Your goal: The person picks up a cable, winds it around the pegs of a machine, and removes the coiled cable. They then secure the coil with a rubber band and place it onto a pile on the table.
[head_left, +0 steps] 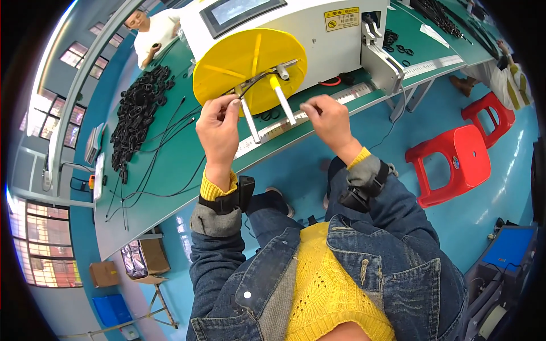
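My left hand (219,131) is closed in a pinch on a black cable (259,78) at the left side of a round yellow disc (227,59). The cable runs across the disc's metal crossbar, and two light rods (284,102) stick out from it toward me. To the right of the rods, my right hand (333,122) is raised with fingers curled and thumb against them. Its palm side is hidden, so I cannot make out anything in it. The disc sits on the front of a white machine (330,48) with a small screen (242,11).
Bundled black cables (139,111) are heaped on the green table (182,170) at left, with loose cables trailing nearby. A metal ruler (352,92) lies along the front edge. Red stools (455,165) stand right. Another person (156,34) is across the table.
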Demonstrator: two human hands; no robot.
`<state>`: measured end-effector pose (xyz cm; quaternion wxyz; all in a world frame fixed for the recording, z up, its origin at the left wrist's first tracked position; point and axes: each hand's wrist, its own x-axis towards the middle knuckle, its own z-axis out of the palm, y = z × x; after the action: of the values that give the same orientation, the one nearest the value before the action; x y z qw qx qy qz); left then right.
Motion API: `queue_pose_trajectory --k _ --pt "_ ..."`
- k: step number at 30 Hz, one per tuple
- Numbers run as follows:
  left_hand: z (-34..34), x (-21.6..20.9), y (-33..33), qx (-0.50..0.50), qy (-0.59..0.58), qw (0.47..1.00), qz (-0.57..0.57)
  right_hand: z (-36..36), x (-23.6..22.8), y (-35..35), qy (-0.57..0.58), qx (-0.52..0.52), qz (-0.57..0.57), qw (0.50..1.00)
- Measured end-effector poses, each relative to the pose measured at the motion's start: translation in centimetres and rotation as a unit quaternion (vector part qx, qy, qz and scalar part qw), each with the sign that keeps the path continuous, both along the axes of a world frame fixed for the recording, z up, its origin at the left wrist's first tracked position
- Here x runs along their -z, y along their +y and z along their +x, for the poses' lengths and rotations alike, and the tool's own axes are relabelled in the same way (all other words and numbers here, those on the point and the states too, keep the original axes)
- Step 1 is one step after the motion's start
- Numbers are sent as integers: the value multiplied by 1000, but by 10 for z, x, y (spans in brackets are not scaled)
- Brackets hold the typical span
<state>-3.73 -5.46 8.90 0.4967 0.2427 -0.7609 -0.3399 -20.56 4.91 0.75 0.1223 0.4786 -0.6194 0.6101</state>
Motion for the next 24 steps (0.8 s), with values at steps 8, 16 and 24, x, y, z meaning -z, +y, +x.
queue_pose_trajectory --k 8,16,24 --pt "16 7 3 -46 -14 996 -69 11 45 44 -79 -69 161 981" --pt "18 -9 25 -80 -73 965 -237 19 51 56 -83 -119 189 971" --pt "20 0 44 -79 -77 969 -222 16 52 61 -94 -136 209 964"
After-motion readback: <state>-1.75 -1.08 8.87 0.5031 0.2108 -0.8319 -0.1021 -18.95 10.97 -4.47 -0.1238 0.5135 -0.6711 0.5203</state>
